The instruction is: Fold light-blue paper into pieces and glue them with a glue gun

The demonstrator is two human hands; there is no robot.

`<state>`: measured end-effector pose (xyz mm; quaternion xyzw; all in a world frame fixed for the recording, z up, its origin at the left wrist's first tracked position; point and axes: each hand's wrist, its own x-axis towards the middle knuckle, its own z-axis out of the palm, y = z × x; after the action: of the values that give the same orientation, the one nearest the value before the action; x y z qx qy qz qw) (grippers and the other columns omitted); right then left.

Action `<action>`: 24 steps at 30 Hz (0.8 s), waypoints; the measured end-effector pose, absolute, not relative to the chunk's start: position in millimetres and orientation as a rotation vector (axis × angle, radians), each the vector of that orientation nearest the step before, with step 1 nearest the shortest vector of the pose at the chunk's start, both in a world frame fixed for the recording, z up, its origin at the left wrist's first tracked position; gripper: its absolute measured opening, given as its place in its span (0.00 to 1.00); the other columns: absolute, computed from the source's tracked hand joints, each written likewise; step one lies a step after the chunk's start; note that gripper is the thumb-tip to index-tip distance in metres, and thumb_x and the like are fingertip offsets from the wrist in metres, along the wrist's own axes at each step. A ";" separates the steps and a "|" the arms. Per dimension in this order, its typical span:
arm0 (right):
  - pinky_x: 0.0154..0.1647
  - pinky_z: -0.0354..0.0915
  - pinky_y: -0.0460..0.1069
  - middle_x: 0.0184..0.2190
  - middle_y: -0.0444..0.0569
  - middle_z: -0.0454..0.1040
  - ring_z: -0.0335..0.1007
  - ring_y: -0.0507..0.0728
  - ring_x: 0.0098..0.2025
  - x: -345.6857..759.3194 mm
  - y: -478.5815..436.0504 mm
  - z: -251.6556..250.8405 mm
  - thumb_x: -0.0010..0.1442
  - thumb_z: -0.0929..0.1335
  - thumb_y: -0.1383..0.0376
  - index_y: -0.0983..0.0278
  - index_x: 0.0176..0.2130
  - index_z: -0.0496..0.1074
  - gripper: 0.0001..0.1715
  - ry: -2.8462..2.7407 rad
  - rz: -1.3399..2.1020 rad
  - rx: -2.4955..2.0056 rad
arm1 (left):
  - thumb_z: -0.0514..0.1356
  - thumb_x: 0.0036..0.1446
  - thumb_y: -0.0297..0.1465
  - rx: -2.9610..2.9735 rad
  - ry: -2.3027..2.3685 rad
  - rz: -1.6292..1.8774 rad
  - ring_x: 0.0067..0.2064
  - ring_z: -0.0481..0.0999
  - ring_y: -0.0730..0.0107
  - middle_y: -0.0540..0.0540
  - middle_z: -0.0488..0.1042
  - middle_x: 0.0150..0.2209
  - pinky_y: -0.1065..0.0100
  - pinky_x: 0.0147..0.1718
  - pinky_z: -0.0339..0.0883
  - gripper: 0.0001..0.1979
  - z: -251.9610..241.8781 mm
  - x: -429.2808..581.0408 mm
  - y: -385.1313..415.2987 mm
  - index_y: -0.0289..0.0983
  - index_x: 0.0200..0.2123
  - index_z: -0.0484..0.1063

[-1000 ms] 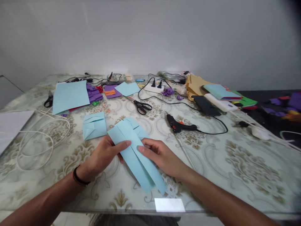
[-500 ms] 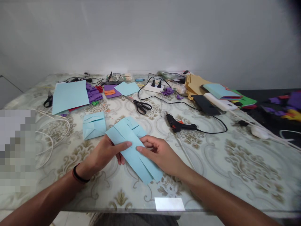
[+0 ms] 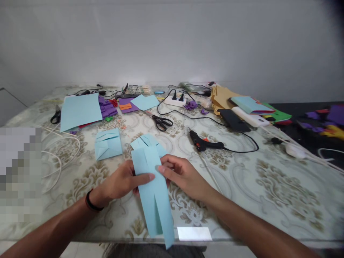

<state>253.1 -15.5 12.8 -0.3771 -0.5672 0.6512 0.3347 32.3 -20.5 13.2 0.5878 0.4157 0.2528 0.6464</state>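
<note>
Both hands hold a long folded light blue paper [image 3: 152, 190] above the near part of the table. Its two long sides fold inward, and a slit gapes open toward its lower end. My left hand [image 3: 126, 181] grips the left edge, thumb on top and fingers beneath. On the right edge, my right hand [image 3: 182, 173] pinches the paper between thumb and fingers. Just behind lies another folded blue paper piece [image 3: 137, 142], partly covered by the held one. A folded blue paper pocket [image 3: 108, 144] lies to the left of it.
A black glue gun [image 3: 202, 141] with its cord lies right of my hands. Black-handled scissors [image 3: 162, 122] rest behind them. Farther back stand a white power strip [image 3: 175, 101], a blue sheet [image 3: 80, 111] over purple paper, and a phone [image 3: 234, 120] at right.
The held blue paper has turned from a diagonal slant to nearly upright, its lower end swinging toward me and left. Its slit gapes wider, and more of the paper piece behind shows.
</note>
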 end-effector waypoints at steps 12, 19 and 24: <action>0.22 0.53 0.45 0.21 0.37 0.60 0.58 0.48 0.22 252.6 -16.3 9.9 0.57 0.76 0.49 0.62 0.26 0.62 0.28 -1.481 1.673 -1.030 | 0.63 0.64 0.44 1.483 1.059 0.787 0.31 0.69 0.70 0.49 0.72 0.29 0.70 0.30 0.64 0.17 12.3 36.0 -15.4 0.35 0.34 0.76; 0.23 0.49 0.45 0.21 0.36 0.55 0.52 0.48 0.22 251.8 -16.4 8.8 0.59 0.75 0.48 0.62 0.25 0.59 0.29 -1.559 1.603 -1.037 | 0.61 0.66 0.44 1.590 1.127 0.764 0.29 0.63 0.73 0.52 0.67 0.27 0.69 0.29 0.57 0.18 14.2 31.2 -16.0 0.36 0.33 0.76; 0.23 0.48 0.45 0.22 0.37 0.55 0.50 0.48 0.23 252.4 -16.8 6.1 0.61 0.74 0.49 0.62 0.27 0.61 0.27 -1.525 1.608 -1.041 | 0.59 0.68 0.45 1.681 1.151 0.707 0.28 0.59 0.74 0.54 0.62 0.25 0.69 0.28 0.54 0.19 16.9 33.3 -19.5 0.36 0.31 0.74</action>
<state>252.4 -16.8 6.1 -0.4000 -0.5859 0.6175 0.3397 33.3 -19.5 16.9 0.6869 0.4704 0.2887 0.4728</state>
